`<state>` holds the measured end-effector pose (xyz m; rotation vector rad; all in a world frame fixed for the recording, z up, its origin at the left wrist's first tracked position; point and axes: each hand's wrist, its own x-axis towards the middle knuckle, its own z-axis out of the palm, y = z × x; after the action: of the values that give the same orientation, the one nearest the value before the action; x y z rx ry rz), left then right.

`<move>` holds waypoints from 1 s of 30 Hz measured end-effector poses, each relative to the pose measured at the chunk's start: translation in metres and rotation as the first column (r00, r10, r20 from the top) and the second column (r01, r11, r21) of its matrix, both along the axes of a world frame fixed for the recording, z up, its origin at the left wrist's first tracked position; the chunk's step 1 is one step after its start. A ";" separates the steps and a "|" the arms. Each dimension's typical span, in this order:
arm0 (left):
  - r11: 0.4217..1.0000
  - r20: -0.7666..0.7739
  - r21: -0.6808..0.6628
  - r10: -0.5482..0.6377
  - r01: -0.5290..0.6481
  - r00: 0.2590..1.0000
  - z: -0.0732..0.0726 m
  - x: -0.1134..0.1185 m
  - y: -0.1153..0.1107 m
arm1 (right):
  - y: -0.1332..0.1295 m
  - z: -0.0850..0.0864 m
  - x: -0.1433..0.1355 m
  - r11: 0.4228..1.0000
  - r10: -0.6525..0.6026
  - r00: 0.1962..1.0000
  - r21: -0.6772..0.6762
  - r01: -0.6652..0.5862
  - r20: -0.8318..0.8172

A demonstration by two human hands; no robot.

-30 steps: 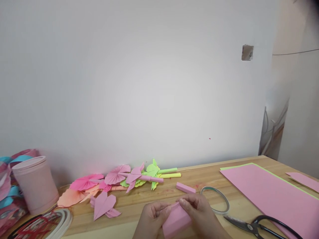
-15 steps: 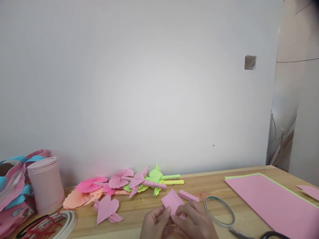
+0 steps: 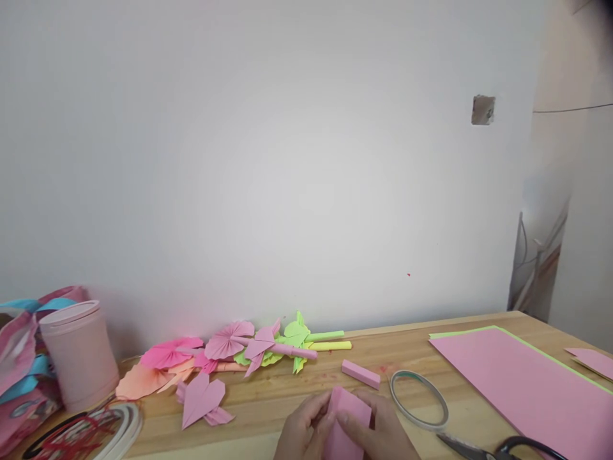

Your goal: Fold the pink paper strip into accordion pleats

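Note:
A small folded piece of pink paper (image 3: pixel 348 423) stands tilted between my two hands at the bottom middle of the view. My left hand (image 3: pixel 305 427) grips its left side, fingers curled behind it. On the other side my right hand (image 3: pixel 380 427) holds the paper, with the thumb lying across its front. Just beyond my hands lies a pink folded paper strip (image 3: pixel 361 374). To the left rests a pink folded paper heart (image 3: pixel 204 401) with wing-like ends. A roll of tape (image 3: pixel 393 391) lies flat to the right of my right hand.
Scissors (image 3: pixel 467 447) lie at the lower right beside stacked pink sheets (image 3: pixel 531 390). Paper fan flowers (image 3: pixel 230 342) in pink, orange and green line the wall. A pink canister (image 3: pixel 79 358), coiled white cable (image 3: pixel 127 428) and a colourful bag (image 3: pixel 23 383) stand left.
The pink paper has come closer to me and now stands more upright, looking narrower. My right thumb has moved onto its front. The view has shifted slightly.

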<state>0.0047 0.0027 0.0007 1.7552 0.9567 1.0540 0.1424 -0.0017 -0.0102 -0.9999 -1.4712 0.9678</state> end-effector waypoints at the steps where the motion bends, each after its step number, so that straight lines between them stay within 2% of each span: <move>1: 0.998 -0.061 0.049 0.033 -0.030 0.998 0.003 0.000 -0.001 | -0.001 0.002 -0.001 0.999 0.032 0.999 -0.016 -0.033 -0.041; 4: 0.991 -0.162 0.117 0.081 -0.062 0.984 0.011 0.000 -0.004 | -0.005 0.009 0.000 0.991 0.128 0.985 -0.034 -0.133 -0.115; 7: 0.989 -0.202 0.147 0.043 -0.014 0.978 0.014 0.002 -0.006 | -0.006 0.011 0.001 0.994 0.105 0.993 -0.018 -0.106 -0.050; 12: 0.990 -0.199 0.134 -0.005 0.033 0.980 0.008 0.002 -0.005 | -0.005 0.008 0.000 0.995 0.095 0.995 0.037 -0.095 0.008; 14: 0.995 -0.186 0.094 -0.001 0.019 0.983 0.007 0.000 -0.004 | -0.006 0.009 0.000 0.996 0.065 0.996 0.065 -0.069 0.065; 17: 0.999 -0.171 0.035 0.019 -0.013 0.985 0.011 0.000 -0.006 | -0.008 0.011 0.001 0.994 -0.048 0.985 0.107 0.030 0.167; 21: 0.999 -0.147 0.039 0.012 -0.006 0.989 0.022 0.003 -0.014 | -0.007 0.011 0.005 0.977 -0.186 0.969 0.138 0.164 0.165; 23: 0.998 -0.163 0.050 -0.018 0.027 0.986 0.025 0.006 -0.017 | -0.006 0.009 0.007 0.973 -0.183 0.969 0.173 0.154 0.163; 27: 0.994 -0.173 0.026 -0.097 0.103 0.980 0.025 0.009 -0.018 | -0.004 0.009 0.009 0.982 -0.084 0.974 0.182 0.045 0.210; 30: 0.995 -0.204 0.022 -0.089 0.096 0.975 0.023 0.007 -0.014 | -0.003 0.013 0.011 0.983 -0.123 0.968 0.160 0.089 0.217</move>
<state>0.0117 -0.0117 0.0233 1.9428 0.9756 0.8466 0.1530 -0.0046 0.0027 -1.0950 -1.6338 0.6725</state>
